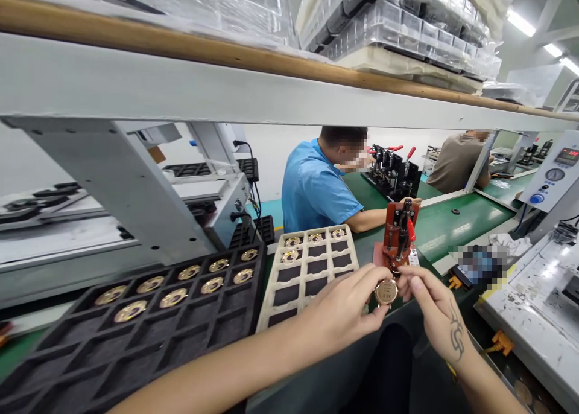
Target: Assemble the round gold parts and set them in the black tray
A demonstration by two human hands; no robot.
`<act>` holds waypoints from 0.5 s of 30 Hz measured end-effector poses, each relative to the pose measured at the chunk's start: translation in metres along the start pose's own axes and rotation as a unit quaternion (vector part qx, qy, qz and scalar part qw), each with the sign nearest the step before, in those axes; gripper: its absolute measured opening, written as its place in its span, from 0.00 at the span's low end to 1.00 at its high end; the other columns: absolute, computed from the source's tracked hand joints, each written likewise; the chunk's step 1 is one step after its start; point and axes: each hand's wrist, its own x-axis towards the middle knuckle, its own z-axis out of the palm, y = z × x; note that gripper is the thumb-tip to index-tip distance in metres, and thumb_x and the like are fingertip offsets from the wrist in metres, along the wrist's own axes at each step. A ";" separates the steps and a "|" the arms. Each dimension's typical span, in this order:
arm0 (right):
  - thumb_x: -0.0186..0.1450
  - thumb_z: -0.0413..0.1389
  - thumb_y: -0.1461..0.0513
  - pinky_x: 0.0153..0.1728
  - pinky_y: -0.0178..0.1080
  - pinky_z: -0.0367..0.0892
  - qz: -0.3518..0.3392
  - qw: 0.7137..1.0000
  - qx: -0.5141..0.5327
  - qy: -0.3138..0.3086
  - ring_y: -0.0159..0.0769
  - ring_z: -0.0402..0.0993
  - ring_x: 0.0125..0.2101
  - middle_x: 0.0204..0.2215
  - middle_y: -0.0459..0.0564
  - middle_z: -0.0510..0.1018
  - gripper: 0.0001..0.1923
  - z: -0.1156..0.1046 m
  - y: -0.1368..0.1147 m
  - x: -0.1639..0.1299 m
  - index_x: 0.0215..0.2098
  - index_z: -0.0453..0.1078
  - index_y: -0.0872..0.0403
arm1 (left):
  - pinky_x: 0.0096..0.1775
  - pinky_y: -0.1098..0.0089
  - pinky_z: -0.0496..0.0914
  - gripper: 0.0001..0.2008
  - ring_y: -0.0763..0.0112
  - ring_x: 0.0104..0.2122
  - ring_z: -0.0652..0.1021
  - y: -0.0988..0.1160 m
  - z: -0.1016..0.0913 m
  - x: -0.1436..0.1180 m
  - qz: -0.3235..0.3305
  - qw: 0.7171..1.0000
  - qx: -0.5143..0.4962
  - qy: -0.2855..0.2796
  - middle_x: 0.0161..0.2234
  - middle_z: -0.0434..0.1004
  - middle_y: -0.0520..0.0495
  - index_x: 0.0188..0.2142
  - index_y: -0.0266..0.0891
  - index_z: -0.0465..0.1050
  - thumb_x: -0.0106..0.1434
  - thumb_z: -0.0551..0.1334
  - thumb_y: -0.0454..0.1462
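Both hands meet over a small round gold disc (386,291) held just in front of a red toggle-clamp fixture (398,235). My left hand (346,310) pinches the disc from the left with thumb and fingers. My right hand (430,305) touches its right edge with the fingertips. To the left lies a beige compartment tray (275,287) with several gold discs in its far rows. Further left, a black compartment tray (90,353) carries several more gold discs along its far side.
A green conveyor belt (456,221) runs away to the right. Two people sit across it at black clamp fixtures (391,169). A white control box (554,175) and a grey bench (534,293) stand on the right. A shelf overhead holds stacked plastic trays (407,25).
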 end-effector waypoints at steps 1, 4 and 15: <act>0.81 0.53 0.52 0.41 0.39 0.75 0.032 0.999 0.019 -0.023 0.38 0.79 0.36 0.35 0.48 0.83 0.17 0.002 -0.002 -0.004 0.54 0.80 0.50 | 0.38 0.68 0.74 0.17 0.65 0.36 0.82 0.002 0.000 0.001 0.005 1.000 0.001 -0.003 0.42 0.81 0.50 0.51 0.44 0.70 0.65 0.63 0.28; 0.77 0.59 0.48 0.37 0.37 0.73 0.078 0.994 0.050 -0.059 0.36 0.76 0.33 0.32 0.47 0.81 0.17 0.003 -0.009 -0.007 0.49 0.82 0.51 | 0.41 0.66 0.75 0.17 0.63 0.39 0.82 0.008 0.000 0.002 0.003 1.000 -0.002 -0.009 0.43 0.81 0.48 0.52 0.44 0.71 0.65 0.63 0.28; 0.73 0.63 0.45 0.32 0.35 0.75 0.119 0.983 0.087 -0.108 0.35 0.77 0.29 0.30 0.49 0.83 0.19 0.007 -0.015 -0.017 0.44 0.83 0.52 | 0.42 0.64 0.81 0.16 0.65 0.36 0.85 0.010 0.003 -0.020 -0.210 0.881 -0.419 -0.057 0.41 0.85 0.45 0.53 0.39 0.71 0.72 0.68 0.43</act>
